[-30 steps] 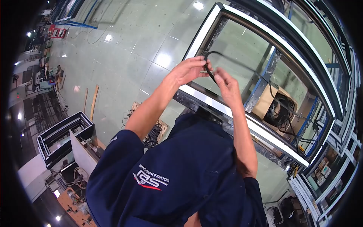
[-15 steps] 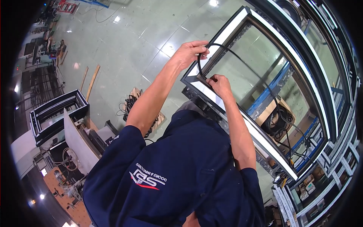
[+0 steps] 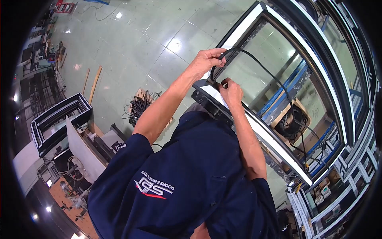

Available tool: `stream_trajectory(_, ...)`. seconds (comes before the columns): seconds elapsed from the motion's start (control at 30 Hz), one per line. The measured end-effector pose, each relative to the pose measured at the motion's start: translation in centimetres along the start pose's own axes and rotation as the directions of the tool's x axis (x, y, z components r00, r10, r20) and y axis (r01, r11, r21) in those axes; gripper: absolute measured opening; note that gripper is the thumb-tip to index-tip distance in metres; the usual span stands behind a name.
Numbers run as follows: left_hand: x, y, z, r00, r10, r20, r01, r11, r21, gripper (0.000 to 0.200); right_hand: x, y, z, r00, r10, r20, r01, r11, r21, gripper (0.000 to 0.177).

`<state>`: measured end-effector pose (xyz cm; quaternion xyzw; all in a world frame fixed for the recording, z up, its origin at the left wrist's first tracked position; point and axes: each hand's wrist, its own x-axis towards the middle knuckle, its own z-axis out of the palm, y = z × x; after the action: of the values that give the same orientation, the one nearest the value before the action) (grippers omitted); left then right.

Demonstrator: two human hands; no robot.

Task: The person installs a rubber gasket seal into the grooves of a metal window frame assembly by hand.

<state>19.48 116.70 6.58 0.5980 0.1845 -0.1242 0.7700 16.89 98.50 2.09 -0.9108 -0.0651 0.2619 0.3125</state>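
A black rubber strip (image 3: pixel 254 58) loops up from the near left corner of a black-and-white window frame (image 3: pixel 274 150) and runs across its opening to the far right side. My left hand (image 3: pixel 209 62) pinches the strip above the frame's left side. At the inner corner my right hand (image 3: pixel 231 92) has its fingers closed on the strip, close against the frame. The fingertips of the right hand partly hide the strip there.
A cardboard box (image 3: pixel 305 106) with coiled black strip stands below the opening, beside a blue beam (image 3: pixel 286 87). More frames (image 3: pixel 336 67) lie at the right. On the floor are a black bundle (image 3: pixel 140 106), wooden sticks (image 3: pixel 95 84) and a smaller frame (image 3: pixel 59 119).
My left hand has moved slightly right and down with the strip, whose loop now arches higher over the opening. The right hand stays near the corner, turned a little.
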Motion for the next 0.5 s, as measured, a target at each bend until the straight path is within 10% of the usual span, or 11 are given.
stream_trajectory(0.5, 1.5, -1.0, -1.3, 0.997, -0.076, 0.002, 0.075, 0.992, 0.103, 0.042, 3.2, -0.8, 1.5, 0.971, 0.097, 0.220, -0.061, 0.984, -0.166, 0.023)
